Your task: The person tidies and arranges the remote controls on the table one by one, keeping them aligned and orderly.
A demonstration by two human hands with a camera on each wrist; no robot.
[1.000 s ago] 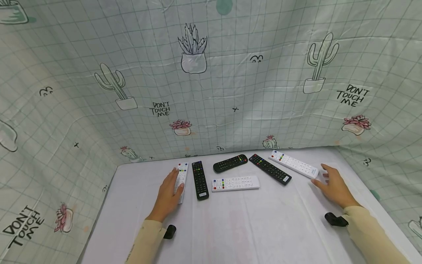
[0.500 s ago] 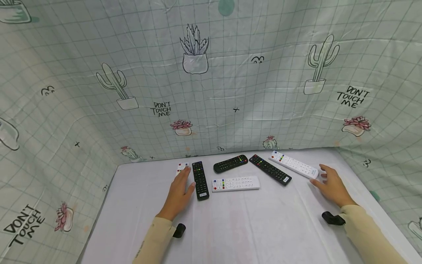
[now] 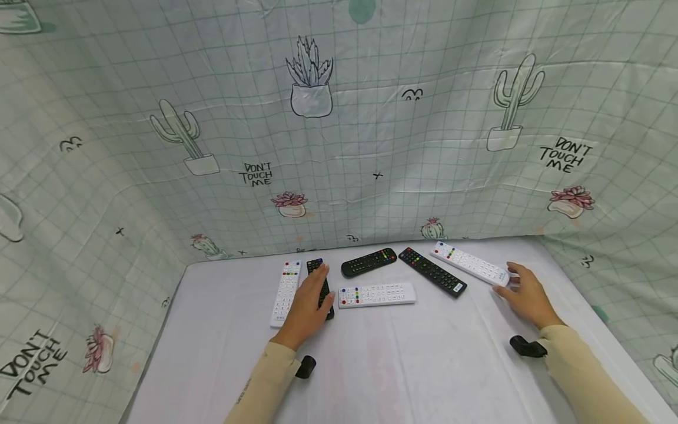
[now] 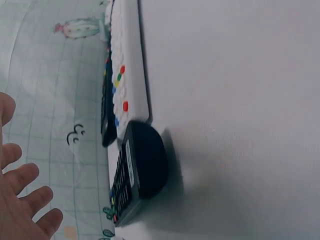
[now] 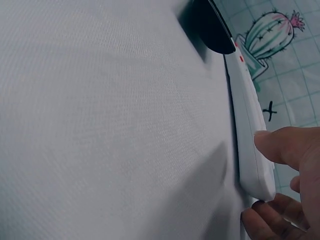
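Observation:
My left hand [image 3: 307,309] hovers over a black remote control [image 3: 327,294], covering part of it. In the left wrist view the fingers of that left hand [image 4: 22,200] are spread and apart from the black remote [image 4: 147,162]. To its left lies a white remote [image 3: 286,291], partly behind the hand. My right hand [image 3: 529,297] is round the near end of another white remote [image 3: 468,262]. The right wrist view shows the thumb [image 5: 280,145] on the edge of that remote [image 5: 250,125] and curled fingers [image 5: 267,217] at its end.
Between the hands lie a white remote [image 3: 377,295], a rounded black remote [image 3: 369,262] and a long black remote [image 3: 431,271] on the white table [image 3: 413,365]. A patterned cloth [image 3: 344,135] stands round the back and sides.
My left hand has moved right, from the leftmost white remote to over the black one beside it. My right hand has shifted slightly left, closer round the white remote's end.

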